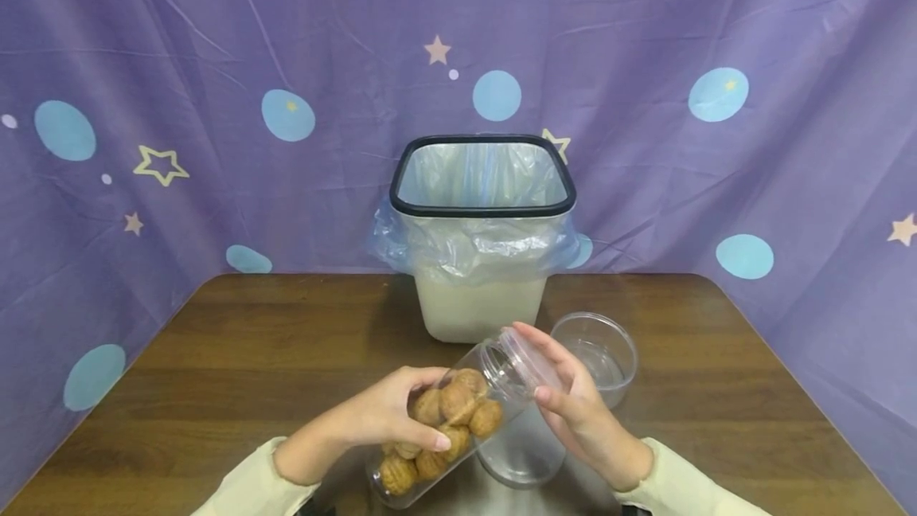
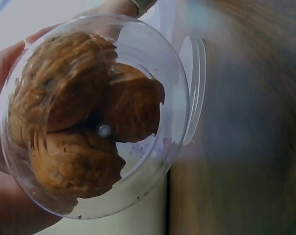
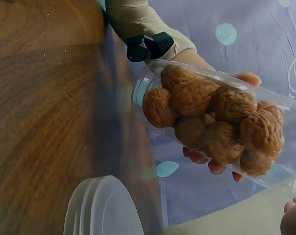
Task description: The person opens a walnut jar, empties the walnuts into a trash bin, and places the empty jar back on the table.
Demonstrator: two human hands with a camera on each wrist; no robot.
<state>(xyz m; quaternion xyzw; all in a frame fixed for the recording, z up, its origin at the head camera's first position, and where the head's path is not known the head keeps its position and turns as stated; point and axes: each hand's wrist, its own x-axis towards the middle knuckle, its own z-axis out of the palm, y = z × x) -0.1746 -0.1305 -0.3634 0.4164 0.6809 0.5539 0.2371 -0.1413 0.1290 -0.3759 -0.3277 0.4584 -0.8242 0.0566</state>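
Head view: jar (image 1: pixel 458 420) of walnuts (image 1: pixel 458 404) is being held tilted above the bench (image 1: pixel 215 357), mouth pointing up and away toward the lined bin (image 1: pixel 481 237).
Left hand (image 1: pixel 390 416): it is wrapping its fingers round the jar's body, gripping it firmly.
Right hand (image 1: pixel 573 404): its fingers are curling round the jar's open neck, steadying it there.
Nearby: a clear bowl (image 1: pixel 598 353) is sitting just right of the jar's mouth, and a clear lid (image 1: pixel 523 452) is lying on the bench beneath the jar.
Step in hand: the jar looks uncapped and is being angled for emptying, I judge; a next move would call for more tilt and aim at a chosen container.
Left wrist view: the jar's (image 2: pixel 96 117) round transparent base is facing the camera, brown ridged walnuts (image 2: pixel 79 127) pressing against it.
Right wrist view: the jar (image 3: pixel 211 122) is showing as thin clear plastic, packed with walnuts (image 3: pixel 211 117); the lid (image 3: pixel 103 205) is resting flat below, with the left hand's fingertips (image 3: pixel 209 161) showing behind the jar.
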